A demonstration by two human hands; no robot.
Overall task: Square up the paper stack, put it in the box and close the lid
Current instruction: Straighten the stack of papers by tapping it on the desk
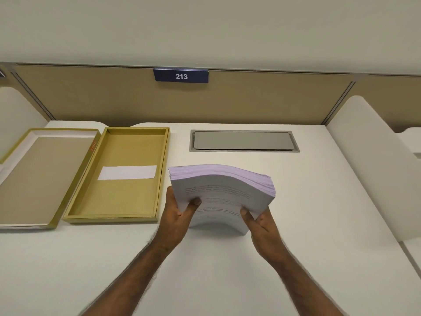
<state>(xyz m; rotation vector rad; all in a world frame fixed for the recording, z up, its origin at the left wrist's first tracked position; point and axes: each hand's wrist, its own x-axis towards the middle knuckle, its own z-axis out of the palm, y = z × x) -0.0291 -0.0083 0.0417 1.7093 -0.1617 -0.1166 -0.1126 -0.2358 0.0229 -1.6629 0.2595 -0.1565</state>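
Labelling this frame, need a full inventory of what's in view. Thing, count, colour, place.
paper stack: 1, white, printed, bowed, held in both hands above the desk, right of the box
box: 1, mustard, open, desk left of centre
slip: 1, white, lying inside the box
lid: 1, mustard rim, beige inside, inside up, left of the box
cable hatch: 1, grey, shut, set in the desk behind the stack
sign: 1, dark blue, reads 213, top of the beige partition
desk: 1, white
left hand: gripping the stack's left edge
right hand: gripping the stack's right corner
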